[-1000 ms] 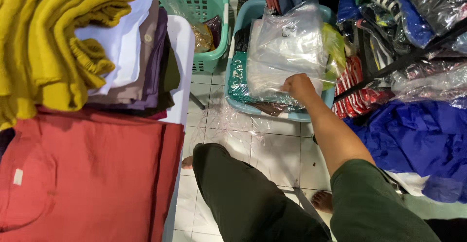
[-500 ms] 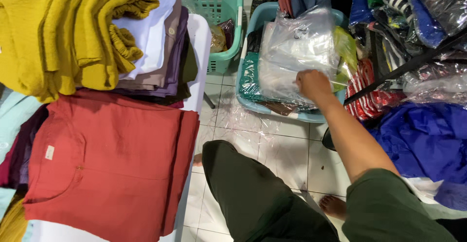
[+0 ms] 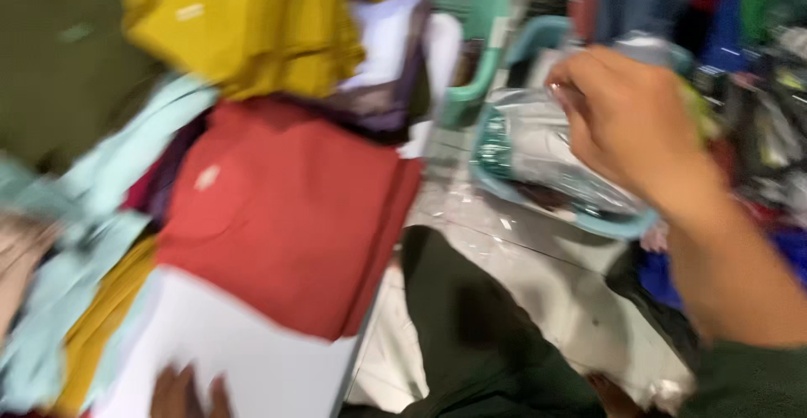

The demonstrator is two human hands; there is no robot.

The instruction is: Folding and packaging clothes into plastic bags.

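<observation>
Right hand fingers pinched shut on clear plastic bag (blurry) over blue basket. Left hand lies on white sheet; its grip is unclear.

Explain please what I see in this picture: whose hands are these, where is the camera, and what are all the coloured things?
The camera sits on a person's head and looks down, so both hands belong to that person. The picture is blurred. The right hand is raised over a blue plastic basket and seems to pinch a clear plastic bag; the grip itself is too smeared to be sure. The left hand shows only at the bottom edge, touching a white sheet or cloth. On the table lie folded clothes: a red garment, a yellow garment, pale blue ones. A green basket stands behind, on the tiled floor.
</observation>
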